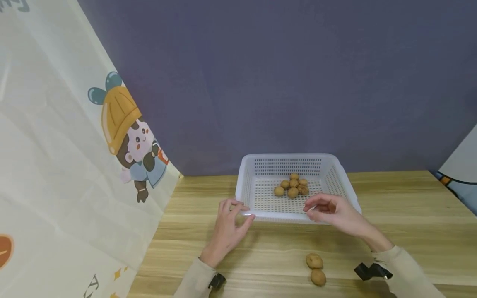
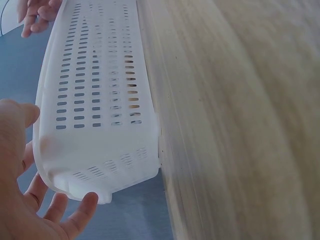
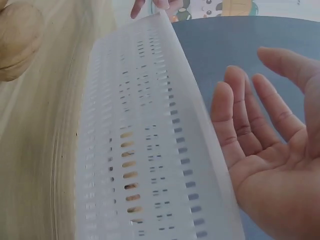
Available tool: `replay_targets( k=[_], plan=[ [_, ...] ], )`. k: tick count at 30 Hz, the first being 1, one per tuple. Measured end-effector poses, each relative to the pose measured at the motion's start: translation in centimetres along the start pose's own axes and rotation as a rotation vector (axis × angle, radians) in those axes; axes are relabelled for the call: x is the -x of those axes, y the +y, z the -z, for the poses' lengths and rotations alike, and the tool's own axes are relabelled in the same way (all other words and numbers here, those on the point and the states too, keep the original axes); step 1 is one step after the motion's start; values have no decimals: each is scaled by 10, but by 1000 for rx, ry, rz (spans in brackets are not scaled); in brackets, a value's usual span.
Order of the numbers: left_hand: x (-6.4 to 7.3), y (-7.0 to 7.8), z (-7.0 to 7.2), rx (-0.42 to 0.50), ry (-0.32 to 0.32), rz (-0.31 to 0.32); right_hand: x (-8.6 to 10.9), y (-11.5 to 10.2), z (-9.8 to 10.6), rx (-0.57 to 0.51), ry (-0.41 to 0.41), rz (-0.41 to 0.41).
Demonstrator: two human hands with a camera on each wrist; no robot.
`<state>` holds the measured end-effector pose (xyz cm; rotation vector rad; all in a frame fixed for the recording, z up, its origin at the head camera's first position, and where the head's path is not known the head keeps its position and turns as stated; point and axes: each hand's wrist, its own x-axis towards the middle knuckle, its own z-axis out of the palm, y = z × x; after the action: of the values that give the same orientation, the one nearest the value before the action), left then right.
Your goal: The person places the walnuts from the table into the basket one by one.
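Note:
A white slotted plastic basket (image 1: pixel 275 215) stands on the wooden table, with several walnuts (image 1: pixel 293 193) grouped on its floor. My left hand (image 1: pixel 228 231) is at the basket's near left corner. Its thumb touches the near rim, and the other fingers spread loosely about the corner. Over the near right part of the rim is my right hand (image 1: pixel 335 213). In the right wrist view, that hand's fingers (image 3: pixel 242 110) are relaxed and apart, holding nothing. Two more walnuts (image 1: pixel 314 261) lie on the table in front of the basket, one behind the other.
A dark blue-grey backdrop (image 1: pixel 283 82) rises behind the table (image 1: pixel 268 248). A pale sheet printed with a cartoon figure (image 1: pixel 139 140) borders the left side. Black straps (image 1: pixel 372 271) are at both wrists.

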<state>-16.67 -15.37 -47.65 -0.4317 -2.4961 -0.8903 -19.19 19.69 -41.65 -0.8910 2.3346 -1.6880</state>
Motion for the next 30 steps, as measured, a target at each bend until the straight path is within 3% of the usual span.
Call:
replay_targets(
  k=[8, 17, 25, 30],
  plan=[
    [0, -2, 1, 14, 12, -15, 15, -1, -5, 72, 44, 54],
    [1, -1, 2, 12, -2, 1, 33, 0, -27, 171, -25, 102],
    [1, 0, 3, 5, 10, -10, 51, 23, -35, 131, -141, 49],
    [1, 1, 2, 1, 13, -16, 59, 37, -36, 94, -170, 8]
  ],
)
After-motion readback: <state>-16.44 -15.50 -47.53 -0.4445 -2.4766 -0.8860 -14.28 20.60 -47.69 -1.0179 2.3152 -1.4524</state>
